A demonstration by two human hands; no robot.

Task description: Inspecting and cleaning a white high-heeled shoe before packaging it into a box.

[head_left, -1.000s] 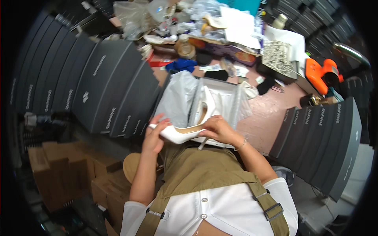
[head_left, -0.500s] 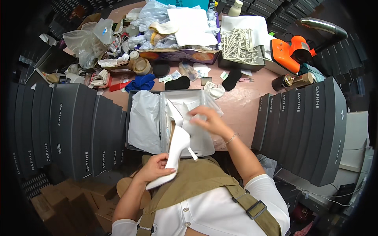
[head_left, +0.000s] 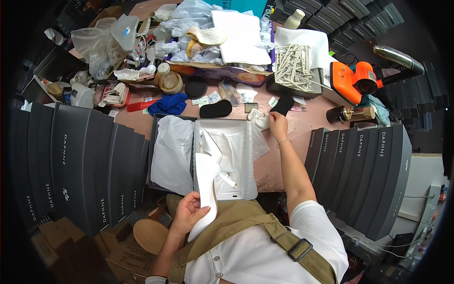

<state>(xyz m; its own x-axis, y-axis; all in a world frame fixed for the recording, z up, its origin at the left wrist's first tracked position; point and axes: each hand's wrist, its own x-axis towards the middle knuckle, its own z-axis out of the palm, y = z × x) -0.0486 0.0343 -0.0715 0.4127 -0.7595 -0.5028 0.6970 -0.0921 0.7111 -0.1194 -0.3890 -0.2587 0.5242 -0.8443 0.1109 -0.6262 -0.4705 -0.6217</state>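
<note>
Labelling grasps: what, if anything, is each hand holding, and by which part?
Left hand: white high-heeled shoe, held by its front part, toward the toe. Right hand: at the near edge of a black pad; grip can't be told.

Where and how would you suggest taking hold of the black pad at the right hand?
I'd pinch the black pad by its near end, coming from the near side: it looks thin and flat, that end meets the right hand, and a dark box stands beyond.
</note>
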